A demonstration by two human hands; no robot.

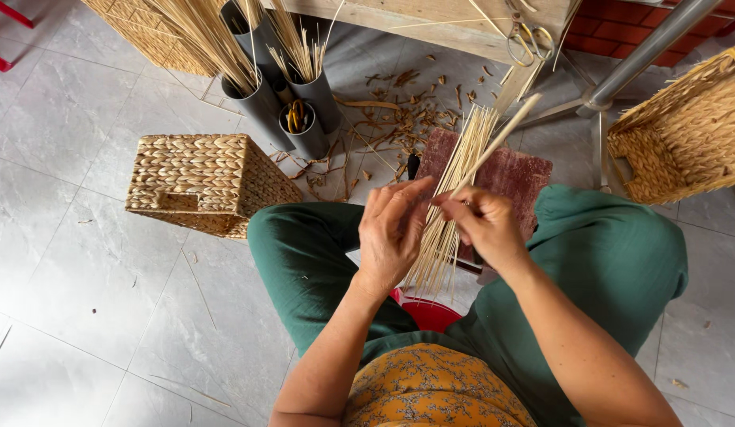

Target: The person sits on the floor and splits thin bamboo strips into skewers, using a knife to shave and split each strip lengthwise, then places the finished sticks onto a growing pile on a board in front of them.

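Both hands held a bundle of thin, pale straws (454,198) above the lap. The left hand (391,233) pinched the bundle's side, fingers together on it; the right hand (486,225) gripped it and one flat splint (506,130) angled up-right. A square woven basket (205,182) sat left on the grey tile floor (67,261), open room around it. Grey tubes (284,103) holding straws stood beyond.
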